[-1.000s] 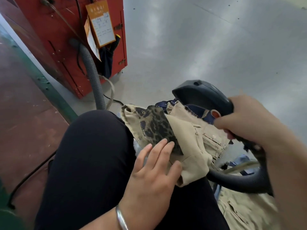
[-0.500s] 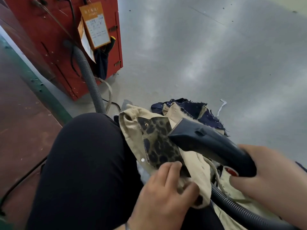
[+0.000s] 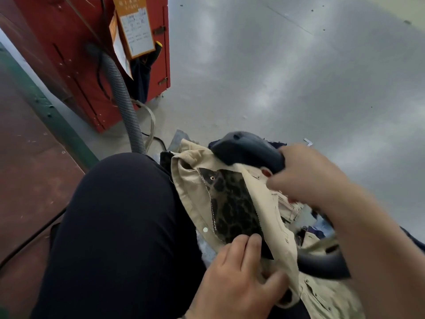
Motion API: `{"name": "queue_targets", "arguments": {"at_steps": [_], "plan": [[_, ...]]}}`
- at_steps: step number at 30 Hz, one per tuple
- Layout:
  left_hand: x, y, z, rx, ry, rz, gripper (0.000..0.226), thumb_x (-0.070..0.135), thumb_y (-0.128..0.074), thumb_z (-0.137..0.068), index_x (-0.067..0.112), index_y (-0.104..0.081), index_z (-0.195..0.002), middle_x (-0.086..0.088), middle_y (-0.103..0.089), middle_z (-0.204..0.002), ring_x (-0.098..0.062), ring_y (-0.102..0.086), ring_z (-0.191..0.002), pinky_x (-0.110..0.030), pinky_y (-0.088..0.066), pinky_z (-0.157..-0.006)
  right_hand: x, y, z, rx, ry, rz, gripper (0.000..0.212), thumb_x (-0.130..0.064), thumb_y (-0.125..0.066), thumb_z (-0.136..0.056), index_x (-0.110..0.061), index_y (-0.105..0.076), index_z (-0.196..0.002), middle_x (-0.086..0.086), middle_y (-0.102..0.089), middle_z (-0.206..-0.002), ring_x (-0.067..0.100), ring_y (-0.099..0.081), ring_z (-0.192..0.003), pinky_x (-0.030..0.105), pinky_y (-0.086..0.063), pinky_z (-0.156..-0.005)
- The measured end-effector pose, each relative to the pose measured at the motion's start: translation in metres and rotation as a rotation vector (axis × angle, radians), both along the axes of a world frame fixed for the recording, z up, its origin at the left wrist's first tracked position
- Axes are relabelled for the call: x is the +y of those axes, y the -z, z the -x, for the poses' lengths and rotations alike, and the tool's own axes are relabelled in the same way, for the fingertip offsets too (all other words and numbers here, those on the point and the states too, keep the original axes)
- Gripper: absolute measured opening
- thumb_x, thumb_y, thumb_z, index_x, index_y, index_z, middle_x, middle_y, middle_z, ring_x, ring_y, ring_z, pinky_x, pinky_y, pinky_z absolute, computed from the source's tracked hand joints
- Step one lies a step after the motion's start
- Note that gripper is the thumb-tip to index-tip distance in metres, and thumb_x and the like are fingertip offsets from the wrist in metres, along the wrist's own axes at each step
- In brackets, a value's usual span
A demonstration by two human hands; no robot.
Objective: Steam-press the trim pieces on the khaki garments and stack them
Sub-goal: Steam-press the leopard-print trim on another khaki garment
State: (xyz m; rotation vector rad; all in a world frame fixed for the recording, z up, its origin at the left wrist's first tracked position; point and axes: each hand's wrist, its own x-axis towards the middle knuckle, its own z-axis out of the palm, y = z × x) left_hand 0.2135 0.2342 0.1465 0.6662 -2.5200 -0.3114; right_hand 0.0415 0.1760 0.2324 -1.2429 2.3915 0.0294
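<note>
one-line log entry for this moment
left hand holds khaki garment | leopard trim up | right hand grips steamer

A red metal cabinet (image 3: 76, 54) is seen at upper left, w/ an orange tag card (image 3: 135, 24) hung on its front and a dark cloth (image 3: 141, 79) draped just below the card. A grey ribbed hose (image 3: 125, 104) is run down from the cabinet side to the grey floor (image 3: 287, 72). A beige strap (image 3: 151, 122) is looped beside the hose. A green rail (image 3: 46, 111) is set along a reddish-brown surface (image 3: 27, 169) at left. A black-trousered leg (image 3: 119, 226) is seen at centre-left.
</note>
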Motion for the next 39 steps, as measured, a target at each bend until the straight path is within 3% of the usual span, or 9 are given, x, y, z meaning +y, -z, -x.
{"name": "queue_targets", "arguments": {"at_steps": [6, 11, 13, 15, 19, 23, 30, 34, 39], "plan": [[0.0, 0.0, -0.003, 0.034, 0.006, -0.003, 0.015, 0.018, -0.063, -0.08, 0.023, -0.059, -0.066, -0.012, -0.071, -0.088, -0.023, -0.067, -0.077, -0.028, -0.054, -0.061, -0.021, -0.019, 0.024, -0.116, 0.088, 0.056, 0.013, -0.005, -0.068, -0.08, -0.008, -0.063, -0.092, 0.004, -0.064, -0.047, 0.013, -0.057, -0.034, 0.022, -0.046, -0.035], [0.005, 0.0, 0.001, 0.043, 0.024, 0.021, 0.014, 0.018, -0.073, -0.069, 0.024, -0.06, -0.064, -0.01, -0.071, -0.086, -0.023, -0.066, -0.076, -0.029, -0.053, -0.065, 0.047, -0.054, 0.018, -0.008, -0.009, 0.096, 0.012, -0.022, -0.074, -0.063, -0.024, -0.063, -0.07, -0.003, -0.061, -0.042, 0.008, -0.056, -0.031, 0.027, -0.043, -0.038], [0.006, 0.002, 0.002, 0.037, 0.035, 0.021, 0.016, 0.014, -0.072, -0.064, 0.023, -0.059, -0.065, -0.009, -0.07, -0.083, -0.022, -0.065, -0.073, -0.029, -0.052, -0.063, 0.07, -0.055, 0.005, 0.044, -0.05, 0.131, 0.031, -0.042, -0.065, -0.047, -0.043, -0.063, -0.078, -0.004, -0.061, -0.044, 0.012, -0.054, -0.033, 0.038, -0.047, -0.042], [0.007, 0.004, 0.004, 0.037, 0.037, 0.019, 0.017, 0.011, -0.072, -0.061, 0.022, -0.059, -0.064, -0.01, -0.07, -0.083, -0.022, -0.064, -0.072, -0.029, -0.051, -0.062, 0.081, -0.046, -0.004, 0.059, -0.08, 0.08, 0.04, -0.036, -0.06, -0.039, -0.046, -0.062, -0.078, -0.004, -0.062, -0.049, 0.014, -0.054, -0.039, 0.041, -0.047, -0.045], [0.006, 0.007, 0.003, 0.036, 0.039, 0.022, 0.015, 0.014, -0.073, -0.066, 0.021, -0.06, -0.065, -0.012, -0.071, -0.086, -0.024, -0.065, -0.075, -0.029, -0.052, -0.064, 0.069, -0.028, -0.015, 0.183, -0.102, -0.187, 0.016, -0.027, -0.069, -0.063, -0.033, -0.057, -0.071, -0.004, -0.06, -0.056, 0.01, -0.059, -0.055, 0.033, -0.049, -0.052], [0.004, 0.005, -0.002, 0.005, 0.062, 0.008, 0.009, 0.016, -0.066, -0.074, 0.023, -0.061, -0.071, -0.01, -0.071, -0.09, -0.022, -0.066, -0.079, -0.029, -0.053, -0.068, 0.029, -0.017, -0.02, 0.233, -0.126, -0.093, 0.009, -0.027, -0.066, -0.075, -0.028, -0.057, -0.078, -0.009, -0.057, -0.061, 0.008, -0.055, -0.054, 0.022, -0.032, -0.045], [0.001, 0.005, -0.01, -0.017, 0.07, -0.04, 0.019, 0.016, -0.053, -0.086, 0.024, -0.07, -0.091, -0.008, -0.069, -0.105, -0.02, -0.064, -0.091, -0.026, -0.052, -0.076, -0.018, -0.023, -0.013, 0.182, -0.066, 0.045, 0.015, -0.018, -0.068, -0.081, -0.016, -0.054, -0.075, 0.006, -0.059, -0.065, 0.02, -0.056, -0.057, 0.022, -0.033, -0.047], [0.004, 0.015, -0.01, -0.114, -0.04, 0.069, 0.048, 0.003, -0.026, -0.094, 0.006, -0.072, -0.107, -0.011, -0.069, -0.112, -0.023, -0.066, -0.101, -0.029, -0.054, -0.08, 0.019, -0.051, -0.022, 0.173, -0.11, 0.101, 0.013, -0.024, -0.073, -0.071, -0.023, -0.06, -0.073, 0.002, -0.061, -0.049, 0.023, -0.064, -0.05, 0.039, -0.057, -0.054], [0.012, 0.021, -0.006, -0.193, -0.006, 0.141, 0.042, 0.006, -0.034, -0.091, 0.01, -0.07, -0.113, -0.008, -0.068, -0.115, -0.021, -0.064, -0.108, -0.029, -0.05, -0.094, 0.054, -0.059, -0.056, 0.299, -0.267, -0.183, 0.019, -0.036, -0.063, -0.074, -0.031, -0.046, -0.075, -0.012, -0.051, -0.064, 0.004, -0.046, -0.06, 0.018, -0.032, -0.05]]}}
